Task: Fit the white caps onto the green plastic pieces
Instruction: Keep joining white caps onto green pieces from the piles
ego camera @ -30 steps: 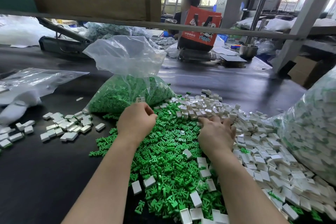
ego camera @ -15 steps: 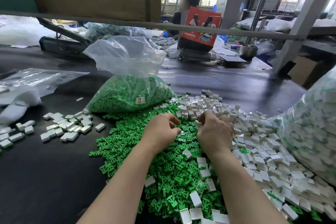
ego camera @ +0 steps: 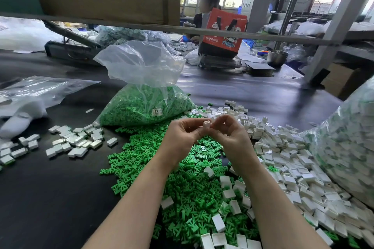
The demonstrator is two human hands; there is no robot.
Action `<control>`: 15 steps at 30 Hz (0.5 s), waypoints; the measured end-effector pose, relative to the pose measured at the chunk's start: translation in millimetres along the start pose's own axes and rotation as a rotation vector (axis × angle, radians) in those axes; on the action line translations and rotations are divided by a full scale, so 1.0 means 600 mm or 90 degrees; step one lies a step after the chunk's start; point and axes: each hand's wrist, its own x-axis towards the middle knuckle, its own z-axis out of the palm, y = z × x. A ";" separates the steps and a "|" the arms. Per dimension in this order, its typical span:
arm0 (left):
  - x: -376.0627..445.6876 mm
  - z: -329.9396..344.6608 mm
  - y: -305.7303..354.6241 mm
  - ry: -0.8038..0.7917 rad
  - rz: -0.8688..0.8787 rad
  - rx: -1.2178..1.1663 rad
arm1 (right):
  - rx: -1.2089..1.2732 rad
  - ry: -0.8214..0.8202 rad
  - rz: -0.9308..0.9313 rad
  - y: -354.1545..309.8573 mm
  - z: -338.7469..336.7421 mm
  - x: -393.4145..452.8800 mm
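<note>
- Hands raised together above the green pile (ego camera: 190, 192), fingertips meeting at mid-frame.
- Left hand (ego camera: 182, 137): fingers curled, pinching a white cap (ego camera: 206, 123) at its tips; open side of the cap faces up.
- Right hand (ego camera: 232, 137): thumb and forefinger pinched against the same cap from the other side; what else it holds, if anything, is hidden by the fingers.
- Green pieces lie loose on the dark table (ego camera: 50, 198) beneath both forearms, with a few stray white caps mixed among them.
- White caps (ego camera: 293, 168) heaped to the right of the green pile, the two heaps touching and mingling at the edge.
- Clear bag (ego camera: 141, 95) of green pieces stands just behind the pile, top open.
- Small cluster of capped pieces (ego camera: 77, 141) lies on the table to the left, apart from the piles.
- Large bag (ego camera: 344, 139) of white-and-green parts at far right edge.
- Across the table: another person (ego camera: 206, 6) behind an orange bag (ego camera: 224, 30).
</note>
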 end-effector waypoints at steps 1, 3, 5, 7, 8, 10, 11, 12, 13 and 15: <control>0.000 -0.001 -0.001 -0.005 0.010 0.004 | -0.004 -0.002 0.006 0.001 -0.001 0.000; 0.001 -0.003 -0.001 -0.009 0.024 0.015 | -0.079 -0.005 0.017 0.004 0.000 0.000; 0.001 -0.003 0.000 -0.003 0.034 0.039 | -0.352 -0.014 0.010 0.016 -0.002 0.006; 0.000 -0.003 0.000 0.018 0.044 0.067 | -0.628 -0.060 0.019 0.027 0.002 0.006; 0.000 -0.003 0.000 0.027 0.044 0.064 | -0.703 -0.086 0.031 0.029 0.006 0.005; 0.001 -0.004 -0.002 0.045 0.041 0.052 | -0.747 -0.123 0.042 0.030 0.012 0.004; 0.002 -0.005 -0.003 0.065 0.041 0.061 | -0.741 -0.126 0.036 0.029 0.014 0.004; 0.003 -0.006 -0.004 0.092 0.040 0.077 | -0.731 -0.124 0.029 0.027 0.015 0.004; 0.004 -0.009 -0.005 0.122 0.037 0.087 | -0.725 -0.123 0.023 0.024 0.016 0.004; 0.006 -0.013 -0.007 0.161 0.029 0.089 | -0.727 -0.128 0.010 0.023 0.016 0.004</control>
